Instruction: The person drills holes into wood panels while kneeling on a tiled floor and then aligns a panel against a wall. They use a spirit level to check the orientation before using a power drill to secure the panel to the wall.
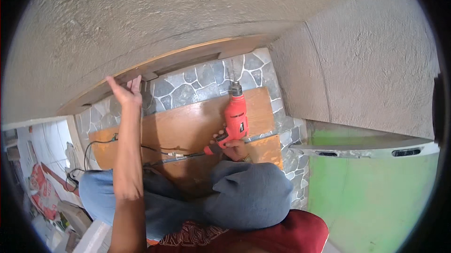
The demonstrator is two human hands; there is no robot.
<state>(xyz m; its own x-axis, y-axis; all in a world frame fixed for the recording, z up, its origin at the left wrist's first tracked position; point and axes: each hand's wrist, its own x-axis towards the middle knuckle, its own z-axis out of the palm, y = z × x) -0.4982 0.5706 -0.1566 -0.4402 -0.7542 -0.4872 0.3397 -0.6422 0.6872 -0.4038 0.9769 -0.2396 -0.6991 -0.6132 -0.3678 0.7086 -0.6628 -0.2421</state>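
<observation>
My left hand (pixel 128 94) reaches up with its fingers spread against the lower side of a long wooden board (pixel 188 57) that runs along the rough wall. In my right hand (pixel 230 147), a red power drill (pixel 236 116) is held by its handle. Its long thin bit points away from me, and the tip appears close to the board's underside; whether it touches cannot be told. A black cord (pixel 162 161) trails from the drill handle to the left. Part of the right hand is hidden behind the drill.
Wide wooden planks (pixel 188 124) lie below on a stone-patterned tile floor (pixel 185 94). A spirit level (pixel 361 151) spans the right, by a green panel (pixel 366 192). Grey rough walls (pixel 357 56) meet in a corner. A red-and-white sack (pixel 43 192) and clutter stand at left.
</observation>
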